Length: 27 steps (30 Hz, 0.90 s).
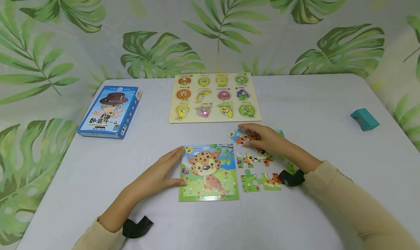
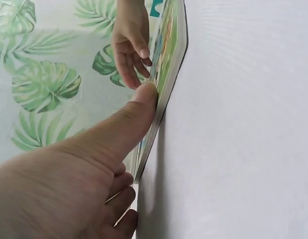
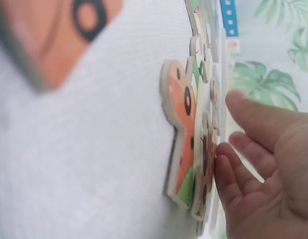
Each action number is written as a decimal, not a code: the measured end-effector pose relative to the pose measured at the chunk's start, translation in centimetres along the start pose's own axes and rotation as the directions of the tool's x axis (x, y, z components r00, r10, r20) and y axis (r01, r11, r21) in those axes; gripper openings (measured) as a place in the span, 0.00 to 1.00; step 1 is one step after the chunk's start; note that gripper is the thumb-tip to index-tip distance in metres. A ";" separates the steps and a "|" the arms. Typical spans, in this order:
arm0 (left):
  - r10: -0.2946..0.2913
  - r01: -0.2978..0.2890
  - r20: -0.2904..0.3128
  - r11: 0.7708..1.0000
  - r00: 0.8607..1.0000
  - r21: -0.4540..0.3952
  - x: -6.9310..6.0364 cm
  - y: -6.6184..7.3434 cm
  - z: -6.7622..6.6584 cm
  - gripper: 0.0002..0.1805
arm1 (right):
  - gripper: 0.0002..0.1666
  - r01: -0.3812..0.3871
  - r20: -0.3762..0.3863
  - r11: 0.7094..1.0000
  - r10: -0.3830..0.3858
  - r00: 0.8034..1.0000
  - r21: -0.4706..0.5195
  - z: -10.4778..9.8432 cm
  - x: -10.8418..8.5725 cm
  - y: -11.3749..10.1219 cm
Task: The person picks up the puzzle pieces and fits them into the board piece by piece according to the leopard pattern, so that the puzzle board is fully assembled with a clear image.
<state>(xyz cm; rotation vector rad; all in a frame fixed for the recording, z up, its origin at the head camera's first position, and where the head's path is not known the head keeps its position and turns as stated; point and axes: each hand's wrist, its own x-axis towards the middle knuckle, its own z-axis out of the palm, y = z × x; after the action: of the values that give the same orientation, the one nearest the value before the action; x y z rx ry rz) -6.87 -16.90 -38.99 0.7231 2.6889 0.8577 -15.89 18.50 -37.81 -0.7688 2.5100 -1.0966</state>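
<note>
Your sleeves (image 1: 357, 202) cross white table (image 1: 272, 224); spread left hand (image 1: 160, 173) touches leopard puzzle (image 1: 210, 173), relaxed right hand (image 1: 269, 139) beside it, leaf-print backdrop (image 1: 226, 22) behind.

Two boards (image 1: 209, 172); one box (image 1: 108, 111); one block (image 1: 365, 119)

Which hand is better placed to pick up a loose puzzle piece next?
Probably the right hand: it is already among the loose puzzle pieces. The left hand touches the far side of the leopard board, which lies between it and them.

Spotted orange leopard picture (image 1: 210, 173), teal block (image 1: 367, 120)
</note>
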 end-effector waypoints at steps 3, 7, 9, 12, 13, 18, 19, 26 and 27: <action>0.003 -0.003 0.003 1.000 1.000 0.003 0.0 -0.1 0.1 0.51 | 0.33 0.006 0.019 1.000 -0.006 1.000 -0.002 0.1 0.3 0.3; 0.018 -0.018 -0.001 1.000 1.000 0.004 0.0 -0.3 0.1 0.50 | 0.30 0.041 0.037 0.999 -0.040 0.999 -0.026 0.2 0.7 0.5; 0.023 -0.023 -0.002 1.000 1.000 0.003 0.0 -0.4 0.1 0.49 | 0.28 0.063 0.036 0.996 -0.061 0.997 -0.061 0.3 0.8 0.5; 0.025 -0.025 -0.002 1.000 1.000 0.002 -0.1 -0.5 0.2 0.49 | 0.26 0.086 0.032 0.989 -0.083 0.996 -0.122 0.4 0.9 0.5; 0.025 -0.025 -0.003 1.000 1.000 0.002 -0.1 -0.5 0.2 0.49 | 0.26 0.090 0.029 0.986 -0.087 0.996 -0.138 0.4 0.9 0.4; 0.035 -0.034 -0.015 0.999 0.999 0.003 0.0 -0.7 0.3 0.49 | 0.25 0.058 -0.006 0.989 -0.060 0.998 -0.139 0.3 0.6 -0.2; 0.039 -0.039 -0.020 0.999 0.999 0.001 0.0 -0.7 0.3 0.50 | 0.25 0.049 -0.015 0.991 -0.052 0.999 -0.124 0.2 0.5 -0.4; 0.064 -0.064 -0.031 0.998 0.997 0.004 0.1 -1.0 0.5 0.50 | 0.25 0.087 -0.062 0.991 -0.093 0.994 -0.101 -0.4 -0.5 -2.7; 0.066 -0.066 -0.031 0.998 0.997 0.007 0.1 -1.0 0.5 0.50 | 0.25 0.106 -0.071 0.990 -0.113 0.991 -0.094 -0.4 -0.7 -3.1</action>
<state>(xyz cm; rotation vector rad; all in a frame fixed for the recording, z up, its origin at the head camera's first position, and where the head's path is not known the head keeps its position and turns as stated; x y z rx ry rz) -7.17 -17.31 -39.97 0.8111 2.7099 0.8834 -14.42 17.32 -35.18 -0.9154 2.6239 -1.0733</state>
